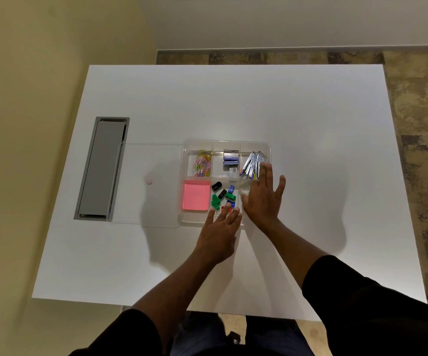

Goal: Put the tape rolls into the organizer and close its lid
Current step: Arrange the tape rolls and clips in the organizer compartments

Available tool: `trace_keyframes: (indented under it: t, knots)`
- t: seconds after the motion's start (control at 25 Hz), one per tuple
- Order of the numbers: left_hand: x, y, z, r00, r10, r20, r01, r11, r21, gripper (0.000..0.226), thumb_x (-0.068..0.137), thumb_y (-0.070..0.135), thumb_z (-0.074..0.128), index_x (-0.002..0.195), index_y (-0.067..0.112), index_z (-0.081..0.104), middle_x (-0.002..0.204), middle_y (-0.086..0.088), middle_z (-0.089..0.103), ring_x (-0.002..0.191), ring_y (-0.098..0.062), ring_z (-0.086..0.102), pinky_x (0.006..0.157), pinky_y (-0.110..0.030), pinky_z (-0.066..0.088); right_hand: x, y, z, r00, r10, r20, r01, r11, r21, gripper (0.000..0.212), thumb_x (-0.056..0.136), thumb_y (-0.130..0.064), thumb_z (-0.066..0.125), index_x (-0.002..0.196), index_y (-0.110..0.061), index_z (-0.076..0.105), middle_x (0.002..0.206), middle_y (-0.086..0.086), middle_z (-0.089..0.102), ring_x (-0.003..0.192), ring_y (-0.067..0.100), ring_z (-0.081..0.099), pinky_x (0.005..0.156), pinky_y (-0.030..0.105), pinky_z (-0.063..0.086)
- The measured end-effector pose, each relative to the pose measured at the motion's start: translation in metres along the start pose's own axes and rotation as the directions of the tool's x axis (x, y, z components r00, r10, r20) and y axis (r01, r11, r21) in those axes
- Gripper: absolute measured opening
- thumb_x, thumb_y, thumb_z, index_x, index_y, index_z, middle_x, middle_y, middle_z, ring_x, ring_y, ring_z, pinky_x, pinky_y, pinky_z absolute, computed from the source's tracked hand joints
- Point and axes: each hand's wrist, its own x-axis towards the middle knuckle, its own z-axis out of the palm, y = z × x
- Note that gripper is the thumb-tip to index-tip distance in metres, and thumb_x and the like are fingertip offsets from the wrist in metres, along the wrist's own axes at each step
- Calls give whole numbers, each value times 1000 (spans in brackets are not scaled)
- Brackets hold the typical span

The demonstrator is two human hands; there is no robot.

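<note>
Clear tape roll [245, 189] mostly hidden under right hand [264, 199].

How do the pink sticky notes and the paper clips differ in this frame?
The pink sticky notes form one flat, single-colour square stack; the paper clips are a loose, multicoloured heap. The notes lie in the organizer's near-left compartment, the clips in the far-left one. Both lie uncovered, untouched by either hand.

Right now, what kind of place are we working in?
Probably an office or meeting room. The white desk has a grey cable hatch set into it, and the clear organizer holds stationery: paper clips, pens and pink sticky notes. Patterned carpet covers the floor.
</note>
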Motion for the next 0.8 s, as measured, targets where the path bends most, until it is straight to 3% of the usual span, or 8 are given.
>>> trace_keyframes:
  t: [0.16, 0.32, 0.4, 0.56, 0.68, 0.72, 0.8]
  knots:
    - [-1, 0, -2, 1000, 6, 10, -6, 1000, 9, 77, 106, 22, 59, 171, 20, 17, 182, -4, 12, 170, -26, 0, 134, -61, -1, 0, 1, 0, 1000, -16, 6, 16, 1000, 0, 74, 103, -61, 55, 161, -17, 40, 181, 10, 1, 169, 30, -3, 134, 64, 5]
    - [-2, 1, -6, 1000, 3, 27, -3, 1000, 0, 77, 107, 22, 57, 172, 20, 15, 182, -3, 9, 170, -26, -3, 135, -60, -3, -1, 10, -9, 998, -54, -29, 56, 997, 45, 67, 102, -61, 58, 153, -20, 51, 179, 9, 17, 168, 28, 10, 134, 60, 8]
    - [-3, 0, -7, 1000, 7, 25, -7, 1000, -8, 77, 107, 22, 58, 172, 20, 15, 182, -3, 10, 170, -26, -2, 136, -62, 0, -4, 23, -13, 994, -58, -90, 69, 991, 118, 53, 101, -52, 65, 144, -22, 62, 176, 10, 27, 166, 29, 19, 133, 57, 16]
    - [-5, 0, -7, 1000, 12, 23, -12, 1000, -17, 77, 107, 21, 58, 171, 20, 15, 182, -3, 10, 170, -26, -2, 136, -62, 2, -26, 47, -12, 978, -4, -208, 50, 975, 215, 14, 94, -31, 79, 104, -21, 80, 169, 14, 41, 163, 34, 29, 128, 60, 25]
    - [-4, 0, -6, 1000, 11, 17, -11, 1000, -15, 79, 106, 21, 59, 171, 20, 15, 182, -3, 10, 170, -26, -1, 136, -62, 1, -42, 48, -7, 982, -3, -186, 43, 977, 209, 8, 91, -29, 83, 98, -24, 82, 165, 14, 47, 160, 34, 34, 127, 60, 26]
    - [-4, 0, -6, 1000, 11, 18, -10, 1000, -15, 79, 106, 21, 59, 171, 20, 16, 182, -3, 11, 170, -26, -1, 135, -62, 0, -44, 47, -5, 983, -18, -183, 56, 978, 201, 9, 90, -29, 85, 97, -24, 83, 158, 13, 54, 154, 34, 43, 122, 58, 31]
    - [-3, -1, -5, 1000, 10, 21, -10, 1000, -13, 79, 105, 21, 59, 171, 20, 16, 182, -3, 11, 170, -26, -1, 134, -61, -1, -45, 42, -3, 978, -82, -194, 110, 984, 137, 13, 88, -29, 88, 99, -23, 85, 125, 9, 71, 122, 30, 64, 100, 47, 47]
